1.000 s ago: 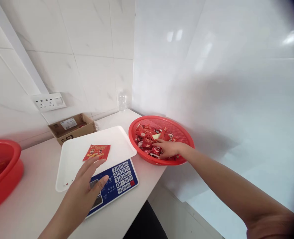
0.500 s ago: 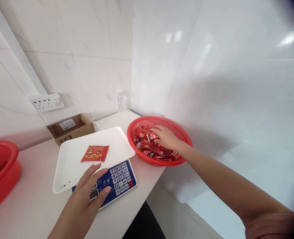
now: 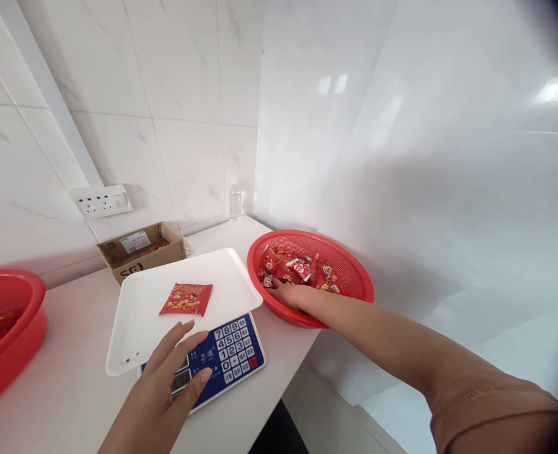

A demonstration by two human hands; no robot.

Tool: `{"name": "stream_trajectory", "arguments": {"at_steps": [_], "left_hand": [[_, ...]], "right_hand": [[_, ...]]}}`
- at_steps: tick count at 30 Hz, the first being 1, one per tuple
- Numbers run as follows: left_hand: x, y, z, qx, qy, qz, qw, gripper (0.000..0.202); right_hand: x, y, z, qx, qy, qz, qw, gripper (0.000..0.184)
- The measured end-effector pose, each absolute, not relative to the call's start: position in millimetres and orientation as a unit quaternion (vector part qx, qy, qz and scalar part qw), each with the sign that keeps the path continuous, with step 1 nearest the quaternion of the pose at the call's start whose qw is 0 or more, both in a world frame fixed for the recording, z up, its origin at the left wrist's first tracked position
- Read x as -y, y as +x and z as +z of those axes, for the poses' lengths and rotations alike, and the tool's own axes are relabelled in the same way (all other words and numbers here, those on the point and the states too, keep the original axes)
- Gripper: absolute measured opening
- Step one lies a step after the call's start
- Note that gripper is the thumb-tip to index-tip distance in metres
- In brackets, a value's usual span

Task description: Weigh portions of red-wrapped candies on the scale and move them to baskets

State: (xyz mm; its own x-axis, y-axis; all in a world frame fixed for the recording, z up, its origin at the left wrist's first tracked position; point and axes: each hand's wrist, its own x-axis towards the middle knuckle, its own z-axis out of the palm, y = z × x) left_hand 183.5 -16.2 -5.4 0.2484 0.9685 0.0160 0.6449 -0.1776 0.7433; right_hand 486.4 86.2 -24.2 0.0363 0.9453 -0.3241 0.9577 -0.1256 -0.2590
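A blue-faced scale [image 3: 226, 356] with a white weighing tray [image 3: 141, 328] stands on the counter. One red packet [image 3: 186, 299] lies flat on the tray. My left hand [image 3: 165, 384] hovers open over the scale's display, fingers spread, holding nothing. My right hand [image 3: 290, 294] reaches into the red basket [image 3: 354, 277] on the right, among several small red sweet packets [image 3: 302, 270]. Its fingers curl down into the pile at the basket's near-left side; what they hold is hidden.
A second red basket [image 3: 9, 328] sits at the left edge with a packet inside. A cardboard box [image 3: 141, 252] stands behind the tray, below a wall socket [image 3: 101, 200]. A clear bottle [image 3: 234, 203] is in the corner. The counter edge drops off in front of the scale.
My right hand has slid from the far middle of the basket to its near-left side. My left hand stays over the scale, barely moved.
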Motion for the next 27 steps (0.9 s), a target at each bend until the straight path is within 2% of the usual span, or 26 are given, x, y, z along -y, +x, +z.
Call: {"name": "stream_trajectory", "arguments": {"at_steps": [4, 8, 10, 14, 18, 22, 25, 27], "left_hand": [[16.4, 186.1, -4.6, -0.555, 0.723, 0.263, 0.316, 0.048], [17.9, 183.4, -4.4, -0.55, 0.728, 0.267, 0.31, 0.046], [18.6, 181.4, -2.5, -0.548, 0.731, 0.264, 0.308, 0.045], [18.3, 177.9, 4.1, -0.545, 0.736, 0.266, 0.302, 0.044], [14.9, 175.9, 10.9, -0.54, 0.737, 0.268, 0.304, 0.043], [8.7, 180.4, 16.8, -0.549, 0.699, 0.259, 0.379, 0.051], [3.1, 189.1, 23.0, -0.526, 0.645, 0.294, 0.47, 0.058], [-0.6, 195.6, 28.8, -0.495, 0.616, 0.332, 0.514, 0.059]], "right_hand": [[-88.0, 480.7, -29.1, -0.622, 0.751, -0.224, -0.008, 0.056], [-84.6, 489.2, -21.9, -0.651, 0.721, -0.233, -0.052, 0.041], [-87.1, 494.4, -16.8, -0.664, 0.705, -0.238, -0.074, 0.04], [-98.8, 504.4, -4.0, -0.655, 0.699, -0.241, -0.153, 0.044], [-105.2, 511.8, 16.5, -0.605, 0.701, -0.281, -0.251, 0.03], [-99.0, 492.9, 40.8, -0.589, 0.647, -0.346, -0.34, 0.015], [-85.0, 455.0, 56.0, -0.597, 0.561, -0.435, -0.374, 0.02], [-73.2, 426.2, 62.4, -0.582, 0.467, -0.545, -0.382, 0.026]]}}
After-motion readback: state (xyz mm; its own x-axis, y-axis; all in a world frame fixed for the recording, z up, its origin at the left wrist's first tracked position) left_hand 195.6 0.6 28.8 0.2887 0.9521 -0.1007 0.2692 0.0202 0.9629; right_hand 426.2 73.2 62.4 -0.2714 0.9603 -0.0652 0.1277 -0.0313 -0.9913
